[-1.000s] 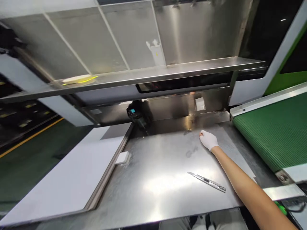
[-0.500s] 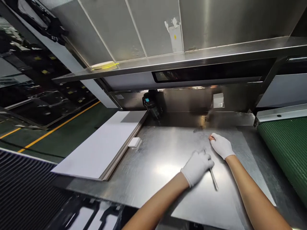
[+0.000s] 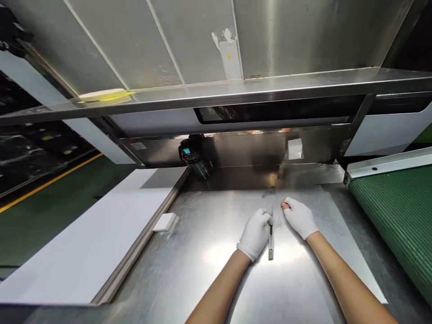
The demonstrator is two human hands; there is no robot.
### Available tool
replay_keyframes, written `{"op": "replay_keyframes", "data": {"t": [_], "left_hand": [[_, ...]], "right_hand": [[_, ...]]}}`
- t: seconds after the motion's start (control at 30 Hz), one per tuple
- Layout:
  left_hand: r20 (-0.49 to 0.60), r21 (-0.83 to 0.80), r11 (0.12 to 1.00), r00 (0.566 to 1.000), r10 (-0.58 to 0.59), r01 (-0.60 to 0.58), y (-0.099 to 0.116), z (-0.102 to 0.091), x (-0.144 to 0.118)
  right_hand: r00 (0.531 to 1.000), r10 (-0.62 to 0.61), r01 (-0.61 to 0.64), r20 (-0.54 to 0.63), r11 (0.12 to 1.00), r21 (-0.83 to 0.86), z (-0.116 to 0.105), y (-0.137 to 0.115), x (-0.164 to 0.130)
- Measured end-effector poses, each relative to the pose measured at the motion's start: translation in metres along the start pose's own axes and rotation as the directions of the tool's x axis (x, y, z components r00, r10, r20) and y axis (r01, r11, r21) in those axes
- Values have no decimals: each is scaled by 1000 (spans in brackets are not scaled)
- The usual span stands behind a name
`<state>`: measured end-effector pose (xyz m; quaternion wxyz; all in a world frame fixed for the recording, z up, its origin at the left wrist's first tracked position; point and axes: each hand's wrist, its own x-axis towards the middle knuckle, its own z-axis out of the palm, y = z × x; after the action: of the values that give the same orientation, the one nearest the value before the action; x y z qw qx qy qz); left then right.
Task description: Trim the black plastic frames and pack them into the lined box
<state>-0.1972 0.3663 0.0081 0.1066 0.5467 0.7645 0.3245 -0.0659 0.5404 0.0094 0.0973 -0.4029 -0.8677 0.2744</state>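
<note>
My left hand (image 3: 254, 233), in a white glove, is closed with its thumb and fingers round a slim, silvery, pen-like tool (image 3: 271, 245). The tool points lengthwise away from me above the metal worktop (image 3: 209, 270), and its exact kind is unclear. To its right, my right hand (image 3: 299, 217) is also gloved, with bare fingertips showing at thumb and forefinger. Those fingers are pinched together; a small dark bit shows there, too small to name. A white block (image 3: 164, 222) lies left of my hands, beside a stack of white boards (image 3: 91, 234).
A black cylindrical device (image 3: 195, 157) stands at the back of the worktop. On the right runs a green conveyor belt (image 3: 394, 207). Overhead, a metal shelf (image 3: 216, 96) crosses the view, with a yellow-edged roll (image 3: 104, 96) on its left part.
The view has shifted to the right. My left hand has turned the pen-like tool from a slant to nearly straight ahead. My right hand keeps its pinch.
</note>
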Motion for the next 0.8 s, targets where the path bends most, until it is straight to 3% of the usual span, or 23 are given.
{"op": "replay_keyframes", "data": {"t": [0.17,0.4,0.8], "left_hand": [[-82,-10,987,983,-162,162,1,0,1],[-24,-18,975,975,-220,220,9,-2,1],[11,11,970,970,-242,242,13,-8,3]], "right_hand": [[996,-87,87,12,996,16,2,4,-1],[951,-286,288,115,958,2,3,2,-6],[968,-245,246,54,969,-11,11,6,2]]}}
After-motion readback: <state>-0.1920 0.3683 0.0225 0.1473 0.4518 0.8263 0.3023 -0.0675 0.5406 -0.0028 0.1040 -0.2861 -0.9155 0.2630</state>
